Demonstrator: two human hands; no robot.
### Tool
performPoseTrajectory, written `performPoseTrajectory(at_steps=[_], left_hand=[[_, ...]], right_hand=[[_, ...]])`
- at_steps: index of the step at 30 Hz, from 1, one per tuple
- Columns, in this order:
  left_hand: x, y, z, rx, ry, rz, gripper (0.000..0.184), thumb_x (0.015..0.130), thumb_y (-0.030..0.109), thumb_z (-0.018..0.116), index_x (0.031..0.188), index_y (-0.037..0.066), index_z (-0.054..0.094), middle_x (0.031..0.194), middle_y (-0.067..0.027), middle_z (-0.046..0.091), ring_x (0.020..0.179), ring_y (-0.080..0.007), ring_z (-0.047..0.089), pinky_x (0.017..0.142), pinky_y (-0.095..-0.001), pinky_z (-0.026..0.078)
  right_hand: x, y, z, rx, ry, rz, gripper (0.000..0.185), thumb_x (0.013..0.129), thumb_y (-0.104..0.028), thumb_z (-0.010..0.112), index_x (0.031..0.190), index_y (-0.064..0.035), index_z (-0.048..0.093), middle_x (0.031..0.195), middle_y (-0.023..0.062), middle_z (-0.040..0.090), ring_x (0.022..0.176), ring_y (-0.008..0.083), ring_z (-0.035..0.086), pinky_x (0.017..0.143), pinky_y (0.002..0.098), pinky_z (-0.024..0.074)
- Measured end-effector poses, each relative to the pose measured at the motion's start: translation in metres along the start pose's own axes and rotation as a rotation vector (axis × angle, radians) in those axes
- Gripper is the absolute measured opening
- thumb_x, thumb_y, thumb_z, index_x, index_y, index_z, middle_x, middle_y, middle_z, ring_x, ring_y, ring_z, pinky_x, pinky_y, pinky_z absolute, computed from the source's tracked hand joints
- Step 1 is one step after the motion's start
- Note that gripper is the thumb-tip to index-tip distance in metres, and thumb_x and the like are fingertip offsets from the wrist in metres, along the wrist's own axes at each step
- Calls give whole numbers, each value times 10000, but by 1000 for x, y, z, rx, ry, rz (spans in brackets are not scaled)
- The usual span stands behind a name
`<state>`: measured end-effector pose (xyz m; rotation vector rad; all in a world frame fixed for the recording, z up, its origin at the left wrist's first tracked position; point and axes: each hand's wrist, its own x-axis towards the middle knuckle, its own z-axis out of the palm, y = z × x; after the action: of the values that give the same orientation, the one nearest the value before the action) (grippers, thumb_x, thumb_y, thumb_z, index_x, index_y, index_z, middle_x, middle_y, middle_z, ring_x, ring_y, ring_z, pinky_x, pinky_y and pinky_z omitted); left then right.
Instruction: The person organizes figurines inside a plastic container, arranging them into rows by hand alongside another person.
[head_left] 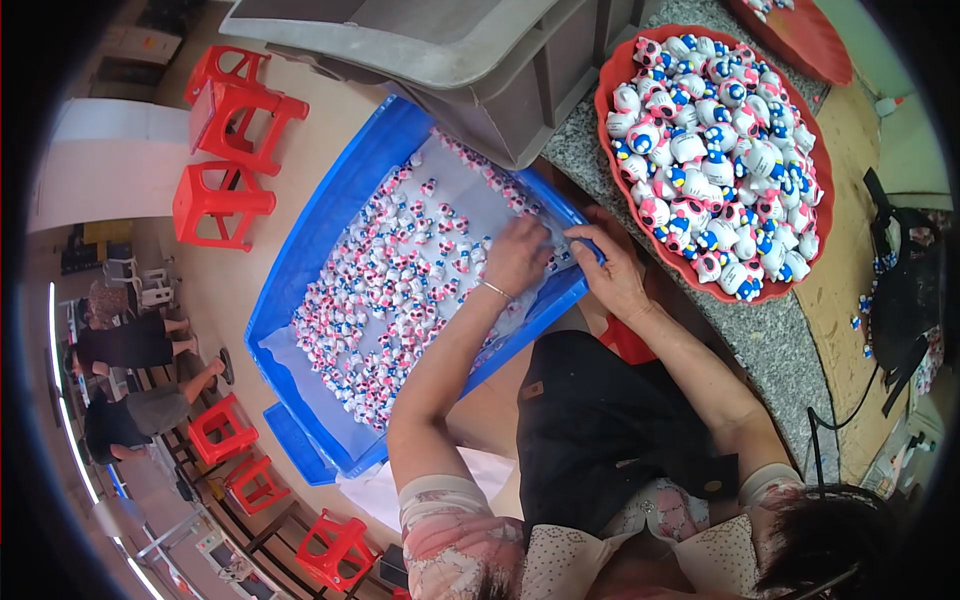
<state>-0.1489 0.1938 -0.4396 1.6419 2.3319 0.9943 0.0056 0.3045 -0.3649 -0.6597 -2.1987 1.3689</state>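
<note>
Closest in, black apron [610,430] over the lap. Right hand [615,280] clamped on the rim of the blue tray [303,215], thumb on top. Left hand [518,258], bracelet at the wrist, down among small figurines [390,290] at the same end; blurred, cannot tell whether grasping any. Figurines white, pink and blue, loose on a pale sheet [452,180] inside the tray, thickest toward the opposite end. Look light, hard and smooth, likely to roll or slip; best pinched round the body, small painted parts probably prone to scuffing. Beside the tray, on the speckled desk [765,345], red dish [827,185] heaped with more figurines. Grey crate [540,100] beyond. Farther off, red stool [190,205] on the floor, then two people [135,342] in dark tops.
</note>
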Motion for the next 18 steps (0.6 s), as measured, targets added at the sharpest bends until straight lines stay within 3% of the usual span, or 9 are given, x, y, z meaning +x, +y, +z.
performPoseTrajectory(at_steps=[2, 4, 6, 9, 11, 14, 16, 18], left_hand=[[-3, 11, 2, 13, -234, 99, 338, 691, 99, 686, 1020, 79, 612, 1071, -97, 583, 1041, -288, 539, 859, -415, 459], [-3, 16, 5, 23, -272, 68, 348, 689, 88, 664, 1035, 90, 631, 1050, -73, 600, 1055, -269, 524, 884, -401, 433], [7, 20, 4, 88, -448, -59, 343, 682, 103, 665, 1024, 83, 638, 1057, -71, 607, 1042, -258, 526, 870, -401, 428], [7, 15, 9, 126, -357, 22, 343, 693, 172, 682, 1023, 91, 635, 971, -78, 627, 969, -269, 551, 809, -399, 415], [6, 9, 6, 143, -307, 4, 328, 704, 185, 679, 1015, 91, 636, 948, -76, 629, 950, -272, 557, 812, -404, 414], [5, 0, 3, 137, -183, -8, 254, 753, 212, 665, 979, 99, 640, 889, -71, 633, 891, -278, 572, 815, -416, 412], [10, 1, 0, 160, -302, -137, 230, 779, 234, 666, 963, 99, 633, 891, -68, 634, 888, -273, 580, 798, -417, 419], [10, -1, 2, 194, -243, -92, 227, 783, 235, 669, 960, 100, 627, 886, -71, 630, 887, -271, 581, 786, -416, 423]], right_hand=[[-6, -6, -2, 128, -39, 196, 213, 860, -76, 631, 1073, -80, 647, 1212, 139, 529, 1103, 273, 545, 928, 332, 442], [-11, -8, -4, 136, -33, 175, 224, 869, -83, 625, 1092, -81, 641, 1218, 139, 528, 1126, 271, 531, 935, 329, 437], [-14, -9, -6, 139, -25, 155, 236, 877, -89, 619, 1112, -82, 635, 1224, 139, 527, 1150, 269, 517, 942, 326, 433], [-19, -11, -14, 68, -27, 141, 264, 877, -90, 618, 1141, -76, 617, 1250, 140, 522, 1193, 266, 492, 971, 328, 417], [-24, -9, -23, -153, -82, 144, 290, 929, -164, 576, 1214, -118, 546, 1025, 159, 627, 780, 233, 615, 682, 319, 490], [-32, -10, -30, -125, -25, 7, 300, 919, -153, 587, 1214, -116, 548, 1044, 182, 624, 885, 284, 641, 752, 356, 504], [-36, -14, -35, -93, -66, 65, 311, 916, -149, 591, 1221, -115, 543, 1057, 182, 625, 931, 303, 638, 777, 377, 503], [-39, -12, -38, -59, -108, 121, 321, 912, -145, 594, 1227, -115, 539, 1070, 181, 626, 976, 321, 636, 802, 398, 502]])
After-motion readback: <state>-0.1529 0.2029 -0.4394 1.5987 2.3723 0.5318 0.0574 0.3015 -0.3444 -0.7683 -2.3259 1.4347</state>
